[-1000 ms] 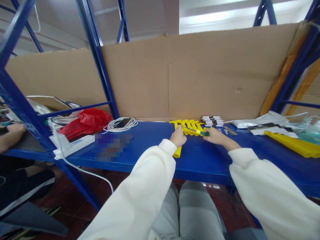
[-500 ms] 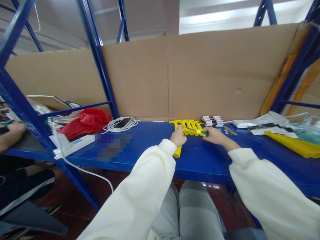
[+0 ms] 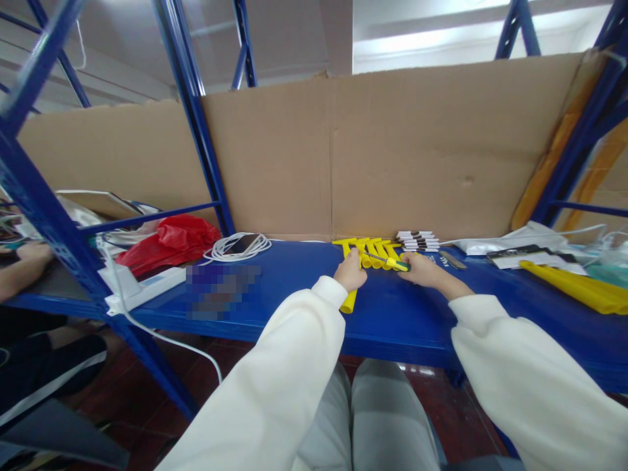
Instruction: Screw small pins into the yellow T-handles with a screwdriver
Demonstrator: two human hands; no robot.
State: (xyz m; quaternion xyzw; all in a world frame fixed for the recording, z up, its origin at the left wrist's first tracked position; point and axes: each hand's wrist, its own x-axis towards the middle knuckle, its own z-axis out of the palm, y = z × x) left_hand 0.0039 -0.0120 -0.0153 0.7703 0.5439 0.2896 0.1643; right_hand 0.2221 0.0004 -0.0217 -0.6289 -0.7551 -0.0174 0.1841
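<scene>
My left hand (image 3: pixel 350 271) is closed around a yellow T-shaped handle (image 3: pixel 348 303), whose round end sticks out below my fist toward the shelf's front edge. In my right hand (image 3: pixel 417 269) is a screwdriver (image 3: pixel 398 265) with a green and yellow grip. Its shaft points left, to the top of my left hand; whether the tip touches the handle is too small to tell. Just behind both hands lies a row of several more yellow T-shaped handles (image 3: pixel 379 263), side by side. A stack of white and black pieces (image 3: pixel 417 241) sits behind my right hand.
On the blue shelf (image 3: pixel 294 281) lie a coiled white cable (image 3: pixel 239 247), a power strip (image 3: pixel 157 288) and a red bag (image 3: pixel 171 242) to the left. Yellow sheeting (image 3: pixel 579 288) and a small flat metal piece (image 3: pixel 452 260) are right. Another person's hand (image 3: pixel 34 254) shows far left.
Both hands keep nearly the same places and grips. The whole view has shifted down slightly.
</scene>
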